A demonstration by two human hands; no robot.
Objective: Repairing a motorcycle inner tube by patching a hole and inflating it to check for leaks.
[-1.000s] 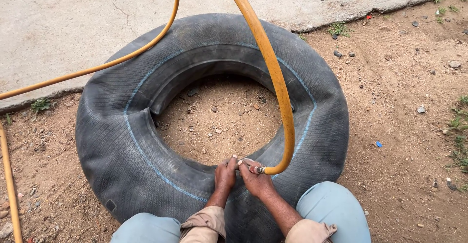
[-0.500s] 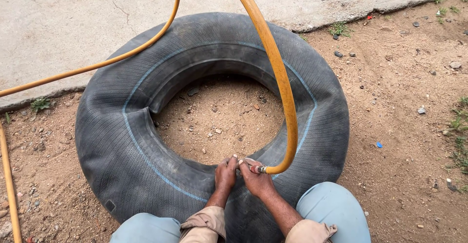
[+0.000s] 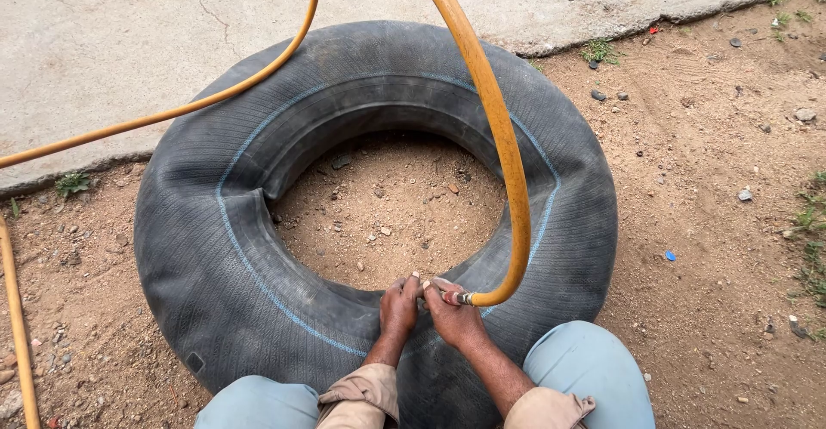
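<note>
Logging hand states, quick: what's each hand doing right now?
Left hand: fingers curled down on the tube at its inner edge; what they grip is hidden.
Right hand: closed on the hose end fitting.

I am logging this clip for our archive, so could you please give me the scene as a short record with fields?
Setting: outdoors, bare dirt ground beside a concrete slab
Main object: large black inner tube with a thin blue line, lying flat
Hose: orange hose arching over the tube to its inner edge
Left hand: on the tube's inner rim
Right hand: at the hose end fitting
Person: kneeling, light blue trousers, rolled tan sleeves
Hose seal: cannot tell
</note>
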